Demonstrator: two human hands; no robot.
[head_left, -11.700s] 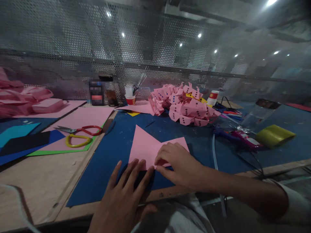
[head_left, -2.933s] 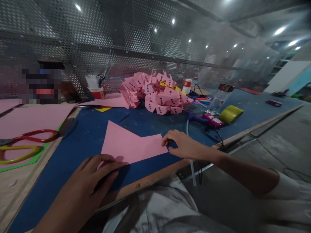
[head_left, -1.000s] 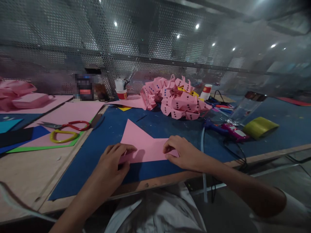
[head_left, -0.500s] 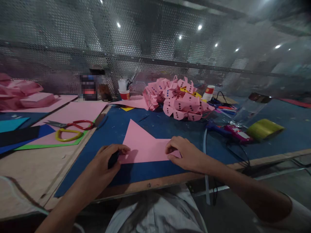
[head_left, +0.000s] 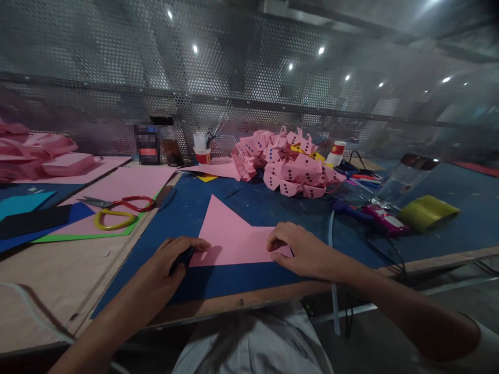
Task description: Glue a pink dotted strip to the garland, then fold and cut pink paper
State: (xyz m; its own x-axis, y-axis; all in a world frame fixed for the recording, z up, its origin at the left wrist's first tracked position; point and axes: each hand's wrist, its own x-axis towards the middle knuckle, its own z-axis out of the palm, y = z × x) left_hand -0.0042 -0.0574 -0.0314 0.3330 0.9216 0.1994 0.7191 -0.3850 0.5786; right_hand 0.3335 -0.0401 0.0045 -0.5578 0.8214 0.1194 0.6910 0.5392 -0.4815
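Note:
A folded sheet of pink paper (head_left: 234, 244) lies on the blue mat in front of me, with one pointed corner standing out at its upper left. My left hand (head_left: 173, 259) rests at its left edge, fingers stretched onto the paper and thumb apart; the area under the palm is dark. On the right end of the sheet is my right hand (head_left: 294, 246), fingers bent and tips touching the paper, with a gap between thumb and forefinger. Neither hand grips the sheet visibly.
Folded pink paper pieces with dark dots (head_left: 296, 171) are heaped behind the sheet. Scissors (head_left: 125, 208) lie left on coloured sheets. At right are a clear jar (head_left: 409, 179), a yellow tape roll (head_left: 429, 213) and a purple tool (head_left: 384, 218) with a cord. Paper cups (head_left: 202, 155) stand behind.
The whole view has shifted slightly down and right. Both hands keep nearly the same place on the pink paper, the left thumb drawn back slightly.

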